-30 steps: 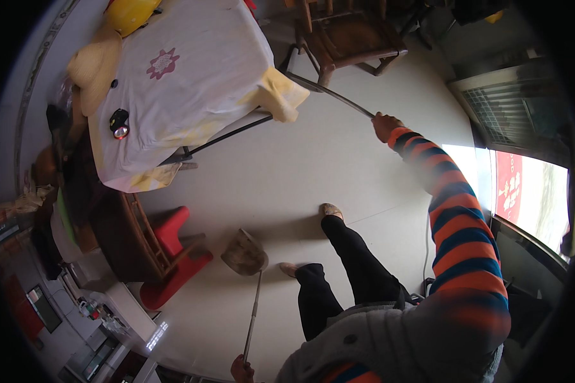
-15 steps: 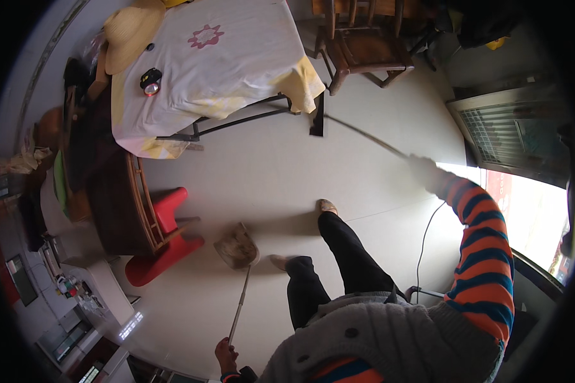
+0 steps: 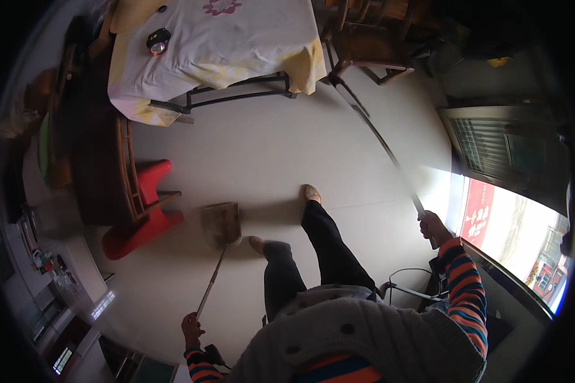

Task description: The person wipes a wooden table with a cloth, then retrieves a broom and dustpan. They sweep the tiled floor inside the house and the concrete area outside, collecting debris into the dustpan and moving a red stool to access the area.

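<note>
My right hand [image 3: 433, 228] is closed round the grip of a long-handled broom [image 3: 386, 148]. Its narrow dark head reaches out over the pale floor, close to the legs of the wooden chair. Whether the head touches the floor there is hard to tell. Low on the left, my left hand [image 3: 191, 329] is wrapped round the thin pole of a dustpan [image 3: 222, 223]. The pan lies on the floor beside my left shoe, between my feet and the red stool. Some brownish stuff shows in it, too blurred to name.
A cloth-covered table [image 3: 236, 51] bears a headlamp [image 3: 158, 43] and part of a straw hat. A wooden chair [image 3: 370, 51] stands beyond it at the right. Left are a red stool [image 3: 148, 204] and a brown wooden chair [image 3: 102, 172]. A bright doorway [image 3: 511, 223] lies right.
My right hand has come back toward my body. The broom head has swung from the table's corner rightward to the wooden chair. The dustpan stays in my left hand; the whole view has shifted.
</note>
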A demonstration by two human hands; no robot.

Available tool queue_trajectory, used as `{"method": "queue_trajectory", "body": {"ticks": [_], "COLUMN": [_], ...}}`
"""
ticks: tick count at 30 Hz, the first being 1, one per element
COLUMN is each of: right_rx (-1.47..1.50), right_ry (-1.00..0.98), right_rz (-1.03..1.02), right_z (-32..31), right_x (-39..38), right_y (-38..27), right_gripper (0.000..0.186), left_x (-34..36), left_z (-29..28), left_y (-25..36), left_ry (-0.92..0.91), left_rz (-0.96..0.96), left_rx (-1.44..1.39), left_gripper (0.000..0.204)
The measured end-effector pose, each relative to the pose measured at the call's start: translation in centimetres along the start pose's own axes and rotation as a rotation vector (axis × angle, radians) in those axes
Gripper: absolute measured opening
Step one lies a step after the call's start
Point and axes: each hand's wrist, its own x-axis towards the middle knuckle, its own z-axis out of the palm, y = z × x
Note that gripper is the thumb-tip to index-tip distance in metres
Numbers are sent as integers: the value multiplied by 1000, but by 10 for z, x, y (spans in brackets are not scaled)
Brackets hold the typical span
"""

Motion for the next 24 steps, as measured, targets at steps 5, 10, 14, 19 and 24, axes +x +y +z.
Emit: {"method": "queue_trajectory", "body": {"ticks": [5,10,14,19,24], "right_rx": [49,-26,-433,-816,-634], "right_ry": [162,90,-36,-72,-456], "right_rz": [51,-68,-306,-45,91], "right_z": [0,-8,39,180,210], "right_x": [82,193,238,187,61], "right_y": [-19,-28,23,92,48], "right_gripper": [22,15,10,14,9], "left_x": [4,7,10,3,11], "left_z": [2,5,14,26,36], "left_y": [17,33,44,41,34], "left_ry": [-1,5,9,57,426], "left_rz": [59,146,197,252,736], "left_rx": [67,195,228,216,525], "left_gripper": [22,23,23,22,15]}}
